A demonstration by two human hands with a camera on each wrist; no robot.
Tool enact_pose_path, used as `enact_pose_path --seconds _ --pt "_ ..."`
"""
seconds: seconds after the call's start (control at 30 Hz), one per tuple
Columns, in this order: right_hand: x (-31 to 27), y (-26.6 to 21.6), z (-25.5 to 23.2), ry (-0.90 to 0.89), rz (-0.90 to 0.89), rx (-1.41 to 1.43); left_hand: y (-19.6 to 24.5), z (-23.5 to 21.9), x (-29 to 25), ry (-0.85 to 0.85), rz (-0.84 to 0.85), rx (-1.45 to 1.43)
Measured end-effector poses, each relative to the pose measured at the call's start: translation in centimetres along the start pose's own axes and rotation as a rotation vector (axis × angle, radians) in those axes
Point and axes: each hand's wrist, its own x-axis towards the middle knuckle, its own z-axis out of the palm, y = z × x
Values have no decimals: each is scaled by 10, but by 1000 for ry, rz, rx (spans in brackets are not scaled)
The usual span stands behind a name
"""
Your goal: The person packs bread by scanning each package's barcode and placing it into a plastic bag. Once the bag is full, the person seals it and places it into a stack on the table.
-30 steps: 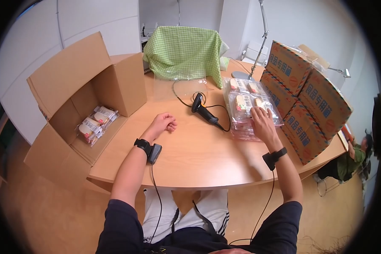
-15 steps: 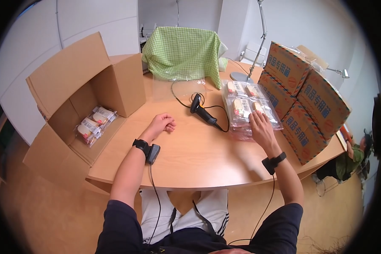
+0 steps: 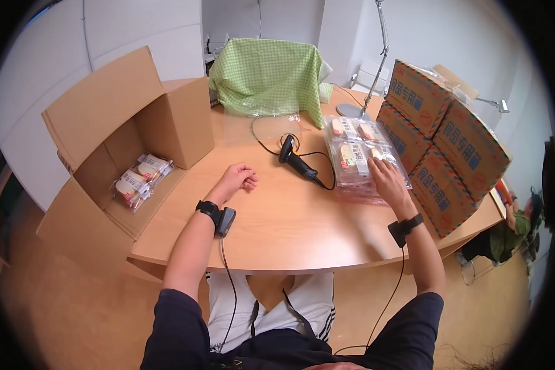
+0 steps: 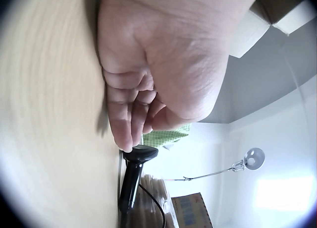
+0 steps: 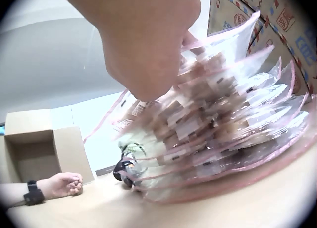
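My right hand [image 3: 390, 184] lies on the near right corner of a stack of clear zip bags [image 3: 346, 179], its fingers over the top bag. Packaged bread slices [image 3: 351, 155] show through the plastic. In the right wrist view the hand [image 5: 143, 54] is above the layered, pink-edged bags [image 5: 208, 163], with most of its fingers hidden. My left hand [image 3: 235, 180] rests on its side on the table, fingers loosely curled, holding nothing. Beyond it lies a black barcode scanner [image 3: 299, 165], whose head appears just past the fingertips in the left wrist view.
An open cardboard box [image 3: 188, 123] at the left contains several bread packs [image 3: 143, 177]. Printed cartons [image 3: 441, 191] are stacked right of the bags. Behind stand a green checked cloth [image 3: 265, 74] over something and a desk lamp [image 3: 351, 111]. A scanner cable [image 3: 334, 176] runs beside the bags.
My right hand has shifted slightly right and toward me across the top bag. The left hand stays where it was, and the bag stack shows little change.
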Motion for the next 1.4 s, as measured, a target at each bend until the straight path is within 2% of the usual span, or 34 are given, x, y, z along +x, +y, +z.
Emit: enact_pose_path --seconds 0.23,0.27,0.37,0.4,0.5,0.63,0.7,0.87,0.97,1.03,1.17,1.33,1.37,1.4 --pt "15 -3 -43 -9 1 22 -5 -1 3 -23 30 -18" --pt "23 -6 -51 103 -33 39 -4 -1 2 -18 28 -23" --pt "47 -11 -80 41 21 28 -4 -1 2 -21 14 -29" --pt "57 -12 -85 127 3 51 -5 -2 3 -24 19 -39" --pt "87 -14 -108 236 -15 86 -5 -5 5 -30 15 -73" --pt "126 -21 -136 270 21 153 -4 -6 4 -42 11 -151" --pt "144 -32 -149 229 46 146 -4 -10 4 -77 15 -205" --pt "189 -52 -146 120 84 238 3 -19 -5 -156 -7 -347" --pt "210 -81 -148 63 136 307 5 -26 -10 -193 -72 -398" --pt "224 -93 -136 62 135 259 12 -34 -20 -364 -166 -479" --pt "247 -121 -117 143 54 300 18 -49 -35 -460 -171 -523" --pt "262 -159 -109 291 -136 335 19 -59 -36 -504 14 -832" --pt "260 -165 -102 290 -136 334 20 -63 -37 -505 14 -833" --pt "258 -172 -94 312 -234 354 22 -70 -40 -394 16 -834"
